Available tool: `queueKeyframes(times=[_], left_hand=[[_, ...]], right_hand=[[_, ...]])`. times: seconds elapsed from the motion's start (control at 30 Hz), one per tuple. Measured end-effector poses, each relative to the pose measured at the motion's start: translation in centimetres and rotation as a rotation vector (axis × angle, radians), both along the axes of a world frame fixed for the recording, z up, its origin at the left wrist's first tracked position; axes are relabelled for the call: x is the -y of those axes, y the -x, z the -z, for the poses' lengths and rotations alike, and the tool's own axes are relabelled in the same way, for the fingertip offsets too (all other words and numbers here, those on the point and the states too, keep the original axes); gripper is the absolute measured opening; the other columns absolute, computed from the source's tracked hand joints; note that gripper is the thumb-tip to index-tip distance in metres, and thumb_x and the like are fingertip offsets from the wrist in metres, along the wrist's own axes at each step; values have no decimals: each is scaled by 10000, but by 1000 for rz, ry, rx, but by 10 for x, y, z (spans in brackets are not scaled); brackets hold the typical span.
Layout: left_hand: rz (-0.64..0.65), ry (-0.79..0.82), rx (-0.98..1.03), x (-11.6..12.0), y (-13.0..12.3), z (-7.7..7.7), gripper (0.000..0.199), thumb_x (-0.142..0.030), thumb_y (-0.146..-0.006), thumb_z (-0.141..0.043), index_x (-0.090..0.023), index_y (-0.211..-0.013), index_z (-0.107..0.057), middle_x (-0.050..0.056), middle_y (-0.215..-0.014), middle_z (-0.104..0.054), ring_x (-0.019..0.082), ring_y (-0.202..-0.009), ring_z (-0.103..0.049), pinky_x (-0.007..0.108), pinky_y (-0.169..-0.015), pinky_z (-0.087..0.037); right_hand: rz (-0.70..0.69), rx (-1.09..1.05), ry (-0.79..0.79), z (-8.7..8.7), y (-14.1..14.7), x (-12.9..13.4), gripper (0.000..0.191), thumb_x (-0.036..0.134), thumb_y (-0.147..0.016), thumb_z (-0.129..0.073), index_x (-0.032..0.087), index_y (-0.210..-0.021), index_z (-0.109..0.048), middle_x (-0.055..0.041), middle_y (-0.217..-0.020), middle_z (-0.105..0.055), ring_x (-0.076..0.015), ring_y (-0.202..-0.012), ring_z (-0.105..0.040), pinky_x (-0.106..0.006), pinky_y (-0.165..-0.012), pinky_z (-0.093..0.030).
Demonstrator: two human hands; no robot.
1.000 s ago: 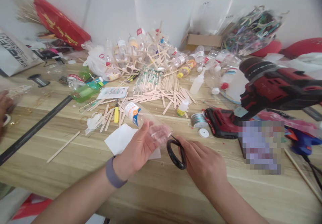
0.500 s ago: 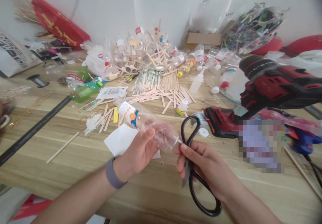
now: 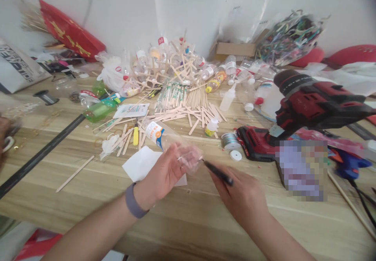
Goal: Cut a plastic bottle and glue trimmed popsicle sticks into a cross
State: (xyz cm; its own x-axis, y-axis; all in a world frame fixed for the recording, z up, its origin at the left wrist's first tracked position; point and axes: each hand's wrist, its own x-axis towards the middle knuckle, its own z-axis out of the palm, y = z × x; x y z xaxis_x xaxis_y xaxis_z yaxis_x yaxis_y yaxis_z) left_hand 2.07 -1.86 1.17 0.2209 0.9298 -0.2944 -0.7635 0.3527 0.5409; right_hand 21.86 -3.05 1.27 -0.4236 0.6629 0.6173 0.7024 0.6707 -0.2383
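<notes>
My left hand (image 3: pixel 167 171), with a grey band at the wrist, is closed around a clear plastic bottle (image 3: pixel 169 137) near its base. The bottle lies tilted in the air, its white, orange and blue label facing up and its neck pointing away to the left. In my right hand (image 3: pixel 245 194) is a pair of black-handled scissors (image 3: pixel 219 173), seen edge-on. Their tip meets the bottle's base end; whether it has pierced the plastic I cannot tell. Most of the scissors is hidden by my fingers. Below the bottle lies a white sheet of paper (image 3: pixel 141 163).
A red and black cordless drill (image 3: pixel 317 104) stands at the right, beside a wire spool (image 3: pixel 230 140) and a blue glue gun (image 3: pixel 349 165). Wooden sticks (image 3: pixel 176 112) and bottles pile up behind. A dark rod (image 3: pixel 44 155) crosses the left. Another person's hand (image 3: pixel 4 130) shows at the left edge.
My right hand has turned over, swinging the scissors from broadside to edge-on with their tip at the bottle's base. The left hand still holds the bottle, nearly in place.
</notes>
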Motion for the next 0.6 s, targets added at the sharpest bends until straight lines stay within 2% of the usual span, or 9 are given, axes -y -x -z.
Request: queueKeyframes(times=[0.07, 0.2, 0.3, 0.43, 0.6], left_hand=[[-78, 60, -9, -6, 5, -4, 228, -372, -962, -534, -159, -933, -610, 94, -992, -742, 201, -932, -722, 343, -908, -544], [-242, 108, -29, -18, 15, -13, 424, -418, -1015, -361, -123, -875, -632, 129, -907, -751, 201, -853, -735, 319, -825, -585], [-250, 116, -10, -21, 18, -15, 462, -441, -1011, -356, -98, -914, -649, 143, -902, -751, 202, -827, -736, 306, -796, -597], [-211, 154, 6, -21, 18, -14, 464, -440, -1004, -377, -81, -908, -655, 152, -891, -747, 202, -819, -733, 284, -786, -594], [-231, 204, 8, -21, 17, -17, 457, -449, -999, -384, -104, -865, -654, 135, -856, -739, 206, -792, -728, 302, -768, -594]], right_hand=[[-47, 113, -122, 0, -4, -3, 302, 146, -995, -379, 125, -1052, -676, -72, -817, -769, -153, -662, -703, -256, -591, -468], [-117, 287, -167, 3, -9, -11, 305, 156, -1015, -372, 122, -1084, -667, -64, -832, -758, -154, -694, -686, -272, -609, -453], [-137, 375, -151, 10, -11, -17, 284, 141, -997, -409, 144, -1042, -689, -61, -828, -757, -156, -696, -677, -269, -614, -452], [-64, 427, -95, 20, -12, -21, 233, 168, -967, -480, 171, -1010, -708, -58, -837, -758, -164, -712, -674, -271, -607, -446], [4, 445, -37, 27, -11, -22, 187, 205, -942, -544, 180, -1010, -716, -60, -831, -751, -176, -705, -667, -279, -568, -418]])
